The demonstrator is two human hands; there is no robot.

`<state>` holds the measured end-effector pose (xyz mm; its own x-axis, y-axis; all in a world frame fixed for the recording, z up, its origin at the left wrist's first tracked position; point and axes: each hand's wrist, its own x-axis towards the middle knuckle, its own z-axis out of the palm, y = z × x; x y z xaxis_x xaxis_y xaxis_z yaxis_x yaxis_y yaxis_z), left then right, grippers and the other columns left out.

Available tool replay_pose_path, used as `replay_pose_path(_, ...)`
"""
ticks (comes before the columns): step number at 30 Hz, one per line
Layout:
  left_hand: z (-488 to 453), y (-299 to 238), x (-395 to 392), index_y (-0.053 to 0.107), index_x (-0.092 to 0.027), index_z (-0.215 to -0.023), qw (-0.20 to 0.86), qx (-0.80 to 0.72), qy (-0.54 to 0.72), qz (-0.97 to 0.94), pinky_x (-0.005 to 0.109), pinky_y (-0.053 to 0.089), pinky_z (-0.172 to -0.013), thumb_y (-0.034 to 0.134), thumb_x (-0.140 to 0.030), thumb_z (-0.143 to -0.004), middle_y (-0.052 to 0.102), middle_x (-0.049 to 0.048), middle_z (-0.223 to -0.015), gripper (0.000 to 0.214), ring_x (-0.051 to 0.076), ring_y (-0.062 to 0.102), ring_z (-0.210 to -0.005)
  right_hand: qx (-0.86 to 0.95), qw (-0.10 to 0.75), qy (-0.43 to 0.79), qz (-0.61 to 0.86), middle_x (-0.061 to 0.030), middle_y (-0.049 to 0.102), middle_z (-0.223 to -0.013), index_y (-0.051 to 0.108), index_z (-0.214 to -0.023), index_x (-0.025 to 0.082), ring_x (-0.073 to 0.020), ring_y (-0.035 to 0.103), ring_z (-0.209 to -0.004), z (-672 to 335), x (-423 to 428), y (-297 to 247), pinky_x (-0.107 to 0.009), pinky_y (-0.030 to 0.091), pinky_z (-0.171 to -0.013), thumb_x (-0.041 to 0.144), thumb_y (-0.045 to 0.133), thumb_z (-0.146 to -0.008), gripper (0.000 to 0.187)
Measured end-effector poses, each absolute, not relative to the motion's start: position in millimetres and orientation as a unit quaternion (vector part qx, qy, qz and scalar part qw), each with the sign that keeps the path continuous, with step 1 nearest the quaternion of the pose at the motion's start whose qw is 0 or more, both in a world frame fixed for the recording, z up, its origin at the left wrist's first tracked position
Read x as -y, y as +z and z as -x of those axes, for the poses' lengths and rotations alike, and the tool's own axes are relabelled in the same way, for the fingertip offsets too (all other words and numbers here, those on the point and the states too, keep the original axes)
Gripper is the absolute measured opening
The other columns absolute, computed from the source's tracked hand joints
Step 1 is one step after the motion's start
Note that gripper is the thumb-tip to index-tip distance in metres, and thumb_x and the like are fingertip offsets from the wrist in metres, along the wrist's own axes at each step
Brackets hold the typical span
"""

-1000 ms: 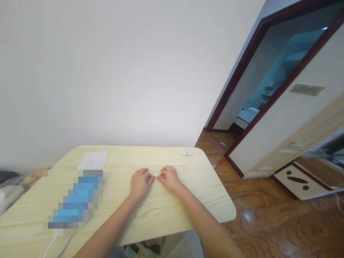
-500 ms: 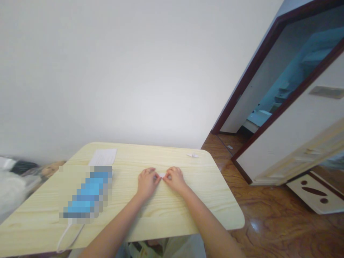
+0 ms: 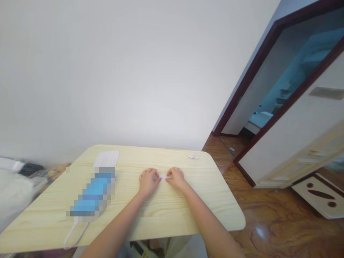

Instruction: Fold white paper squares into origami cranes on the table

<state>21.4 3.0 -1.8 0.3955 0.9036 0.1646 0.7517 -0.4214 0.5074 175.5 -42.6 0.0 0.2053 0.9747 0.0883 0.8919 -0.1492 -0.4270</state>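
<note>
Between my hands, at the middle of the pale wooden table [image 3: 150, 218], is a small white piece of paper [image 3: 163, 177]. My left hand [image 3: 148, 182] pinches its left end between thumb and fingers. On the other end, the fingertips of my right hand [image 3: 176, 178] are closed in a similar pinch. The piece is too small to make out its exact shape or folds. Both forearms reach in over the near table edge.
A small folded white paper piece [image 3: 193, 157] lies near the far right corner. At the left are white sheets [image 3: 106, 158] and a blurred-out blue device [image 3: 92, 193] with a white cable [image 3: 70, 234]. Behind the table rises a white wall [image 3: 150, 71]; a doorway [image 3: 258, 86] stands right.
My hands have drawn slightly apart, so more of the white paper shows between them. The whole view has shifted a little.
</note>
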Motion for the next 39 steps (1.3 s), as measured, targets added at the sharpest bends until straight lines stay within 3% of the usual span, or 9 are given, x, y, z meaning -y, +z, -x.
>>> replay_pose_path(7,-22.4,5.6,12.9,0.065,-0.024,-0.082,0.117,-0.426,0.213,-0.872,0.033,0.032,-0.078,0.049,-0.023,-0.078,0.060,0.0042,-0.091,0.017,0.021,0.049,-0.091,0.629,0.206,0.093,0.744,-0.0027,0.061,-0.090,0.060,-0.085,0.020,-0.0171,0.051,-0.089,-168.9,53.3,12.4,-0.027,0.033,-0.080,0.022,0.062,-0.067,0.018)
replay_pose_path(10,-17.8,7.2,21.1,0.064,-0.025,-0.092,0.102,-0.362,0.181,-0.909,0.035,0.031,-0.079,0.045,-0.020,-0.080,0.061,0.0046,-0.091,0.023,0.021,0.048,-0.091,0.613,0.182,0.055,0.767,-0.0041,0.063,-0.085,0.063,-0.078,0.021,-0.0189,0.052,-0.087,-159.8,65.8,17.7,-0.031,0.031,-0.081,0.027,0.056,-0.074,0.010)
replay_pose_path(16,-5.7,9.4,30.5,0.061,-0.025,-0.100,0.096,-0.308,0.192,-0.927,0.037,0.027,-0.088,0.043,-0.015,-0.080,0.061,0.0056,-0.101,0.029,0.021,0.046,-0.100,0.666,0.162,-0.009,0.728,-0.0063,0.064,-0.081,0.066,-0.077,0.022,-0.0209,0.052,-0.087,-140.2,98.0,20.8,-0.038,0.025,-0.087,0.026,0.048,-0.080,0.018)
replay_pose_path(21,-4.2,14.5,30.0,0.065,-0.026,-0.090,0.106,-0.310,0.201,-0.923,0.039,0.029,-0.087,0.044,-0.030,-0.081,0.060,0.0054,-0.100,0.023,0.021,0.047,-0.098,0.696,0.183,0.059,0.692,-0.0019,0.065,-0.075,0.066,-0.077,0.024,-0.0170,0.054,-0.077,-149.8,107.0,20.2,-0.030,0.034,-0.076,0.027,0.049,-0.080,0.018)
replay_pose_path(24,-5.8,16.3,29.4,0.065,-0.025,-0.089,0.111,-0.305,0.188,-0.927,0.038,0.029,-0.087,0.050,-0.033,-0.077,0.060,0.0059,-0.098,0.021,0.021,0.048,-0.097,0.674,0.232,0.051,0.700,-0.0025,0.064,-0.087,0.065,-0.087,0.022,-0.0167,0.054,-0.085,-167.3,101.3,23.6,-0.028,0.035,-0.077,0.020,0.053,-0.077,0.016)
replay_pose_path(30,-8.6,17.8,25.3,0.061,-0.029,-0.096,0.135,-0.249,0.152,-0.947,0.044,0.022,-0.095,0.045,-0.013,-0.075,0.064,0.0021,-0.099,0.031,0.020,0.050,-0.100,0.756,0.215,0.057,0.616,-0.0011,0.062,-0.098,0.061,-0.097,0.023,-0.0157,0.049,-0.095,-183.9,88.0,26.1,-0.029,0.033,-0.085,0.011,0.055,-0.073,0.028)
replay_pose_path(34,-5.7,17.7,17.5,0.060,-0.031,-0.099,0.138,-0.242,0.140,-0.950,0.047,0.017,-0.098,0.041,-0.009,-0.077,0.063,-0.0001,-0.103,0.037,0.020,0.045,-0.109,0.775,0.188,0.067,0.599,-0.0005,0.065,-0.093,0.063,-0.092,0.025,-0.0154,0.051,-0.093,-182.0,85.1,21.2,-0.030,0.032,-0.086,0.019,0.054,-0.078,0.018)
replay_pose_path(39,-0.2,9.7,13.8,0.058,-0.027,-0.103,0.163,-0.285,0.172,-0.929,0.042,0.024,-0.096,0.041,-0.008,-0.077,0.061,0.0029,-0.106,0.037,0.020,0.045,-0.108,0.754,0.194,0.048,0.625,-0.0009,0.065,-0.090,0.064,-0.090,0.026,-0.0153,0.051,-0.092,-179.0,84.9,14.4,-0.035,0.025,-0.093,0.029,0.054,-0.080,0.014)
